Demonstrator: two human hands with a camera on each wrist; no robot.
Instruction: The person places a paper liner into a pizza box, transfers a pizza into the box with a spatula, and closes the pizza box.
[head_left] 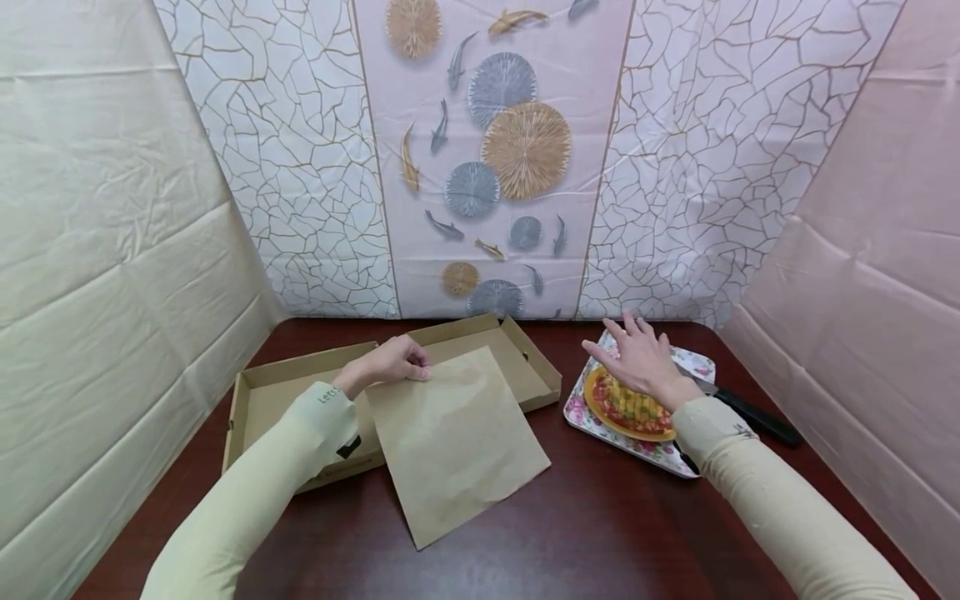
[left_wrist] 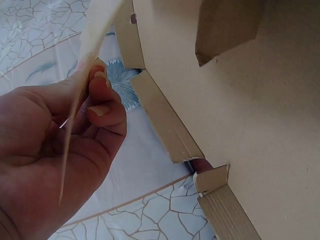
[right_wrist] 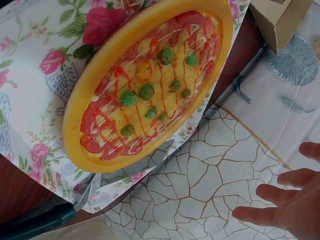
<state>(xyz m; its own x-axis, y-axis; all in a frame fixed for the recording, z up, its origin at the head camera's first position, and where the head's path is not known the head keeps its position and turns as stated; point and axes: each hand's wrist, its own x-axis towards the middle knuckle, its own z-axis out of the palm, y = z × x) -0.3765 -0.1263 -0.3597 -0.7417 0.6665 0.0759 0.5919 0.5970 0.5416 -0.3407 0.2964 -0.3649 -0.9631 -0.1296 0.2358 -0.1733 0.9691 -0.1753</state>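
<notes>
My left hand [head_left: 393,360] pinches a corner of a square sheet of brown paper [head_left: 461,442], which hangs tilted over the front of an open cardboard pizza box [head_left: 536,367]. Seen edge-on in the left wrist view, the paper [left_wrist: 75,105] runs between thumb and curled fingers of the left hand [left_wrist: 50,140]. Over a floral tray [head_left: 577,412], my right hand [head_left: 641,358] is spread with nothing in it. A pizza [right_wrist: 150,95] with a yellow rim, red sauce and green pieces lies on that tray, below the right hand.
A utensil with a broad metal blade [right_wrist: 145,162] and dark handle [head_left: 765,421] lies beside the pizza, its handle reaching past the tray. Another dark piece [head_left: 686,458] shows by the right sleeve. Fabric walls enclose the dark red table [head_left: 600,533].
</notes>
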